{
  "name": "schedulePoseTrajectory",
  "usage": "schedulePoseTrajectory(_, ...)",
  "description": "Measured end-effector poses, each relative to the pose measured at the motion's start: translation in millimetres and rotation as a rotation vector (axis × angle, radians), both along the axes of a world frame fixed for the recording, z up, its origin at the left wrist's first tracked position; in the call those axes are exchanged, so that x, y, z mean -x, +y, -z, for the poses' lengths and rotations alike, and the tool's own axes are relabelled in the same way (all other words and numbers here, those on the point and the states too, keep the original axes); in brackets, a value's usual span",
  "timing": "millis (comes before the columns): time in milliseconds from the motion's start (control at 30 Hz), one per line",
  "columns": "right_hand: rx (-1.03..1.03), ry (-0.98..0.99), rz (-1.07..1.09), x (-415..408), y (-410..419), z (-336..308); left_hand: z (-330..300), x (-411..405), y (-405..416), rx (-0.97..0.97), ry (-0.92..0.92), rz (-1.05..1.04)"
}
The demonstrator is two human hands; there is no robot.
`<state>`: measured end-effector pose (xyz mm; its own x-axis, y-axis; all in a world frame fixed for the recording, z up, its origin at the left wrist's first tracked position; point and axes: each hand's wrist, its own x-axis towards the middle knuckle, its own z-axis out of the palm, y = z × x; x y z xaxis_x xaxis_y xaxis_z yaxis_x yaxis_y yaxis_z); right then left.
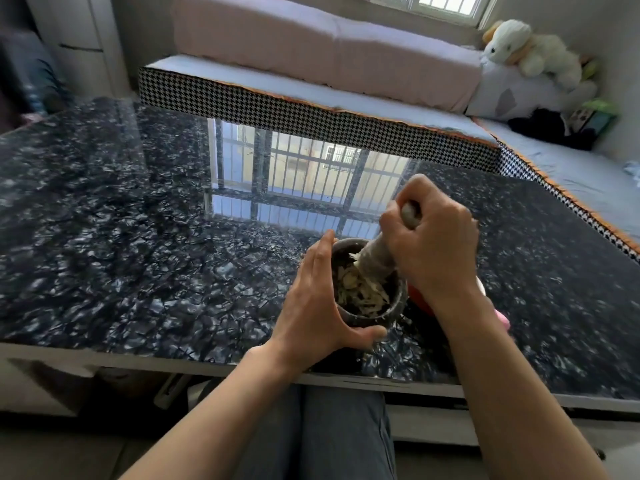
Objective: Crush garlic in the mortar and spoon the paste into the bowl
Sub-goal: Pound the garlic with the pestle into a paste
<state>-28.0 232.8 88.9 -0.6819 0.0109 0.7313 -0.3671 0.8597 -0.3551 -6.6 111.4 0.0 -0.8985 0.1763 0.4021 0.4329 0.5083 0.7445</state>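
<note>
Glossy speckled dark stone tabletop (138, 237) (mirror-like), rough matt stone mortar (398, 299), plush toy (519, 50).

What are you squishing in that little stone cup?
That is garlic being crushed. The right hand pushes a pestle down into the mortar, while the left hand cups its side on the dark table. The garlic is in rough bits, not paste. A red bowl waits behind the right wrist.

A dark stone mortar (369, 299) stands upright near the tabletop's front edge, holding pale crushed garlic (360, 289); the pestle (375, 256) tilts into it; a red bowl (420, 301) sits just right.
</note>
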Motion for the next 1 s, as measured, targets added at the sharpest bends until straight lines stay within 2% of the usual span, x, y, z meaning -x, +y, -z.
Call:
schedulePoseTrajectory(200,-0.229,-0.197,-0.061,14.4,-13.7,22.6,-5.9,17.3,-0.1,-0.054,-0.106,-0.017)
schedulePoseTrajectory(367,-0.082,-0.053,-0.059,22.5,-5.3,-5.7,-6.6,27.8,-3.9,-0.018,-0.151,0.054)
schedulePoseTrajectory(567,-0.231,-0.158,-0.125,27.4,-16.4,32.6,-6.9,31.9,-5.3,0.010,-0.157,0.082)
schedulePoseTrajectory(633,-0.224,-0.132,-0.127,29.1,-9.8,23.3,-6.9,31.5,-5.2,0.003,-0.145,0.078)
schedulePoseTrajectory(767,-0.061,-0.049,-0.081,29.3,-0.1,6.7,-6.5,32.0,-5.9,-0.003,-0.143,0.081)
schedulePoseTrajectory(933,-0.205,-0.220,-0.105,25.2,-13.1,32.4,-8.0,31.3,-6.1,0.002,-0.150,0.109)
schedulePoseTrajectory(1000,-0.177,-0.184,-0.098,25.5,-5.8,24.2,-8.1,30.8,-5.7,0.003,-0.145,0.097)
